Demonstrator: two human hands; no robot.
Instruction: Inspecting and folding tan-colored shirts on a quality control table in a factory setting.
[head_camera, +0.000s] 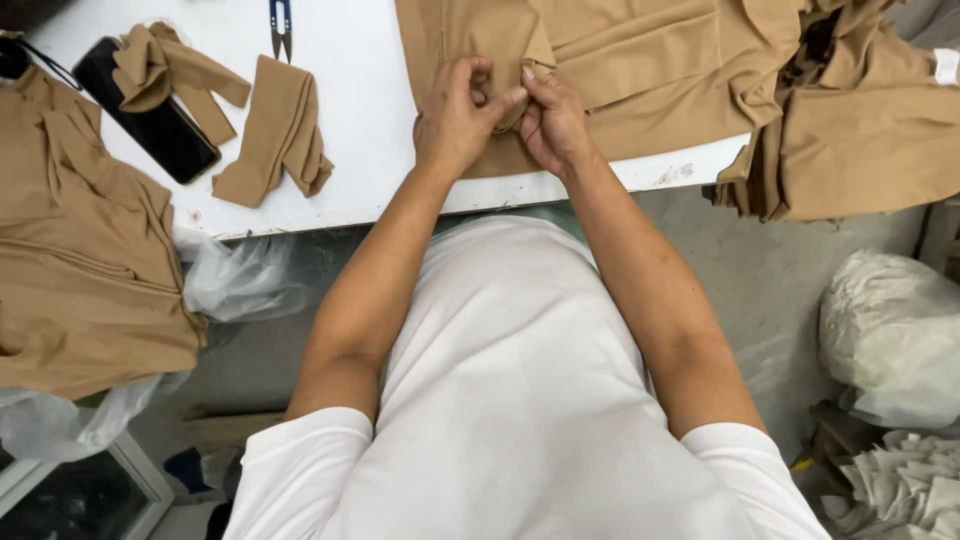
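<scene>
A tan knit garment (640, 70) lies spread on the white table (360, 110) in front of me. My left hand (455, 115) and my right hand (550, 120) meet at its near edge, both pinching a small fold of the tan fabric between fingers and thumbs. The part of the cloth inside the pinch is hidden by my fingers.
Two loose tan fabric pieces (275, 135) and a black phone (150, 115) lie at the table's left, with small thread snips (281, 25) at the far edge. Tan garment piles sit at left (80, 260) and right (870, 120). White bags (890, 330) stand on the floor.
</scene>
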